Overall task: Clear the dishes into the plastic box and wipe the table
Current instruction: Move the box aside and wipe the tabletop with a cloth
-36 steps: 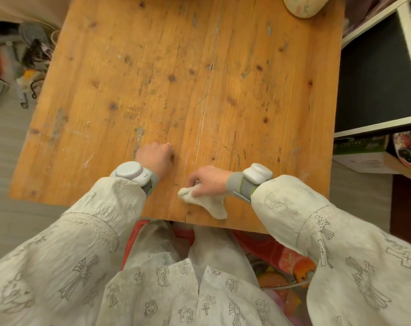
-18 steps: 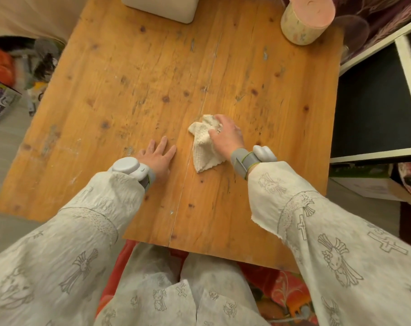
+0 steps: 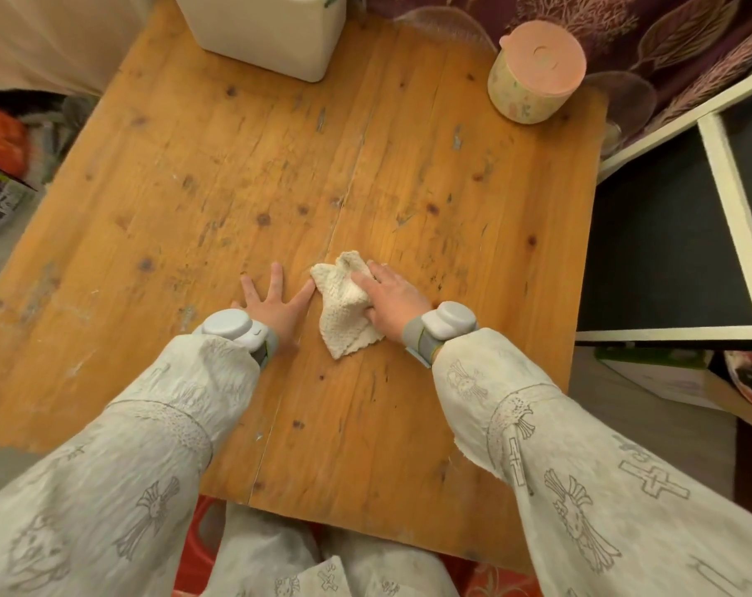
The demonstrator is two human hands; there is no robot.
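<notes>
A worn wooden desk fills most of the head view, its knotted orange top split by a seam that runs from the far edge to the near one. At the far edge stands a white plastic box, cut off by the top of the frame, so what it holds cannot be told. Near the far right corner sits a round cream container with a pink lid, well apart from the box. The person's patterned pale sleeves reach in from below, each wrist carrying a grey band. The right hand lies on a crumpled cream knitted cloth near the middle of the desk, fingers laid over it and thumb against its edge, pressing it to the wood. The left hand rests flat just beside the cloth, fingers spread
</notes>
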